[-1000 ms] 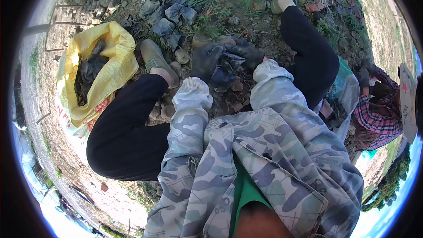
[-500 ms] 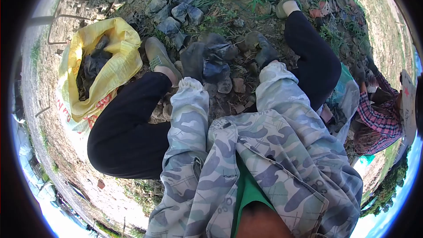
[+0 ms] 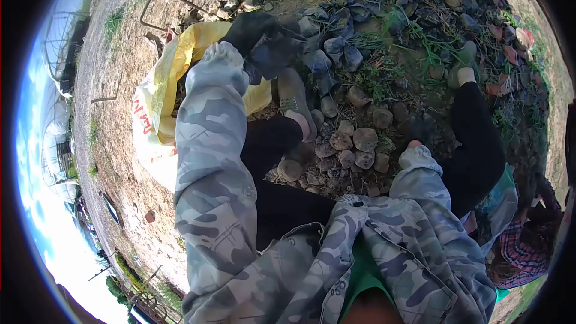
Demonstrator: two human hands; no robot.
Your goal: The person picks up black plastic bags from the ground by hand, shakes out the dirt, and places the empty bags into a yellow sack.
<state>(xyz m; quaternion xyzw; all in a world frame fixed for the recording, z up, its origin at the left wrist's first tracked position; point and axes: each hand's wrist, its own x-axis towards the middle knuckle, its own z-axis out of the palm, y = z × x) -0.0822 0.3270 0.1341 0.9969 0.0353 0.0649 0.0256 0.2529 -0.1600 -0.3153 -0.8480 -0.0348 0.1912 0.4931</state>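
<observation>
My left hand (image 3: 247, 29), in a dark glove, is raised over the mouth of a yellow woven sack (image 3: 187, 54). A crumpled black plastic bag (image 3: 275, 54) hangs from its closed fingers, blurred by motion. My right hand (image 3: 423, 125), also dark-gloved, is low over the soil near my right leg; its fingers are smeared and merge with the dark ground. Between my legs lies a heap of rounded soil clods (image 3: 354, 144), to the left of the right hand. The inside of the sack is mostly hidden behind my left sleeve.
Dark plastic-wrapped clods (image 3: 342, 51) lie ahead among green weeds (image 3: 414, 30). Bent metal rods (image 3: 171, 0) stand beyond the sack. At the right, a person in a plaid shirt (image 3: 528, 246) sits close by, beside a translucent plastic bag (image 3: 501, 204).
My left hand has moved left with the black plastic bag, from between my legs to the sack. My right hand has shifted away to the right. The view has turned left.
</observation>
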